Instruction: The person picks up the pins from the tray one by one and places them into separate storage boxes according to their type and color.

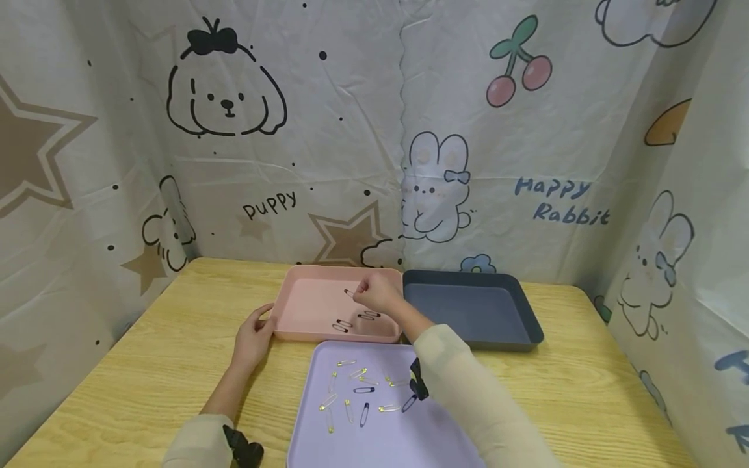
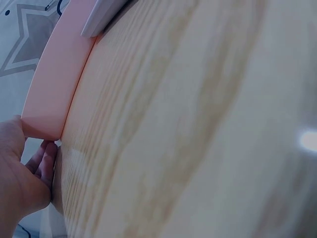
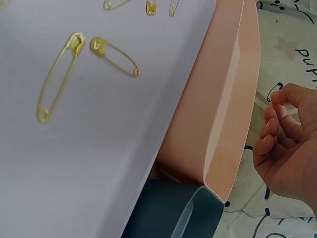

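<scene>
Black safety pin (image 1: 348, 293) is pinched between the thumb and fingertip of a person's right hand (image 1: 377, 294), held over the pink tray (image 1: 310, 299). The left hand (image 1: 253, 338) touches that tray's left edge with bent fingers; whether they clamp the edge cannot be told. The two hands are well apart. Below the right hand, four black pins (image 1: 341, 327) lie in the pink tray, toward its near side, in two close pairs.

Just in front of that tray stands a purple tray (image 1: 328, 452), where gold pins (image 3: 99, 47) with yellowish heads lie scattered among three visible black ones (image 1: 364, 390); the right forearm hides part of it. To the right of the pink tray, just beside it, sits a dark blue-grey tray (image 1: 474, 305).

Cream sleeves (image 1: 468, 383) cover both forearms, a black band (image 1: 417, 380) at each cuff. All three trays rest on a pale wood-grain worktop (image 1: 158, 338). Behind hangs a light sheet (image 1: 351, 130) printed with a puppy, a rabbit, stars, cherries and the words "Puppy" and "Happy Rabbit."
</scene>
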Motion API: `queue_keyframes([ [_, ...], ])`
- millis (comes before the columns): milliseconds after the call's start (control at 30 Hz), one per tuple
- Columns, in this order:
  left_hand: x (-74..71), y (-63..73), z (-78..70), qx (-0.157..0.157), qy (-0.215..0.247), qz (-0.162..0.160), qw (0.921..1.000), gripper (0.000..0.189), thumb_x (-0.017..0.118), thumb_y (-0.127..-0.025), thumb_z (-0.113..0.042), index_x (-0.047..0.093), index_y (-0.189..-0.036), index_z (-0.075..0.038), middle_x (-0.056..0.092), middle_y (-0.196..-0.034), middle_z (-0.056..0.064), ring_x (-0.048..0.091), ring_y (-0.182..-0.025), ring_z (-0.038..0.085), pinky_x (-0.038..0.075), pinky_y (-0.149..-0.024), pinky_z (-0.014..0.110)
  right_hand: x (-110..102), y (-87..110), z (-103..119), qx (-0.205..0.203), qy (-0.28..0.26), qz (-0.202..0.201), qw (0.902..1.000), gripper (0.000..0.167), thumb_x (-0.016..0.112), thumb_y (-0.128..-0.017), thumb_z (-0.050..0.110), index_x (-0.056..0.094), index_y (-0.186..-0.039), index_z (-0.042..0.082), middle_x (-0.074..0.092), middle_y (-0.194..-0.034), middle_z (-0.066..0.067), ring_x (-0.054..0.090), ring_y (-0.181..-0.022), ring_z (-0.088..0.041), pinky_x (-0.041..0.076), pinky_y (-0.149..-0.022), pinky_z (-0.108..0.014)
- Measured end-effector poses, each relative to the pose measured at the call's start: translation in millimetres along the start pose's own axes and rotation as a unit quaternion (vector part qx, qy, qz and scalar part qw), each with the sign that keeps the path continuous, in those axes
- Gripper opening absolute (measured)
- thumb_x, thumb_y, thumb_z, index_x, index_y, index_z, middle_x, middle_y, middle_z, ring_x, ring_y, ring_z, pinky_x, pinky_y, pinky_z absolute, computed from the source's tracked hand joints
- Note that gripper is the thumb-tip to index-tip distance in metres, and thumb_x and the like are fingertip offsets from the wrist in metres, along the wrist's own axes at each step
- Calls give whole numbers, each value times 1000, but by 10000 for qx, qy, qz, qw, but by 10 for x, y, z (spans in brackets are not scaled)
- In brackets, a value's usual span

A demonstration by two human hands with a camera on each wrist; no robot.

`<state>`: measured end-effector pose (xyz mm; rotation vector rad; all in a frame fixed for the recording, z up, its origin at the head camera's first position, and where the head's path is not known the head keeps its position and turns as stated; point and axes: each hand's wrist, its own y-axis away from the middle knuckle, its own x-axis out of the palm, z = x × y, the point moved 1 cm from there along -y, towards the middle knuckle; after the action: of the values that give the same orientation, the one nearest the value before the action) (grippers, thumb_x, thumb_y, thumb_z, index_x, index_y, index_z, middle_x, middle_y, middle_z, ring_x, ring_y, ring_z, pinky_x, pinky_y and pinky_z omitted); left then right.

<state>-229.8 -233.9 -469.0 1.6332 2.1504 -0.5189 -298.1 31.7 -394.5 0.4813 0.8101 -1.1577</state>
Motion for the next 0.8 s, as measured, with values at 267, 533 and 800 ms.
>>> queue_keyframes([
  [267,0,-7,13,-18,-16,18,10000,41,46,-97,-26,47,-136,-12,59,-104,17,51,-84,14,41,-69,23,44,-42,25,269,-64,150,9995,9,62,-81,13,64,-74,8,61,-70,-1,51,-59,-12,42,-54,-24],
  [533,6,2,16,-38,-3,-32,10000,40,47,-97,-25,49,-135,-12,60,-104,17,52,-86,15,41,-71,23,122,-36,17,387,-166,136,9990,12,63,-83,17,63,-75,9,60,-74,-2,49,-59,-14,42,-53,-25],
  [800,6,-24,27,-32,30,-36,10000,40,47,-97,-26,49,-135,-13,59,-101,15,49,-81,12,41,-69,23,182,-26,12,426,27,-25,9991,14,63,-85,19,63,-75,9,58,-74,1,46,-59,-11,37,-50,-23],
])
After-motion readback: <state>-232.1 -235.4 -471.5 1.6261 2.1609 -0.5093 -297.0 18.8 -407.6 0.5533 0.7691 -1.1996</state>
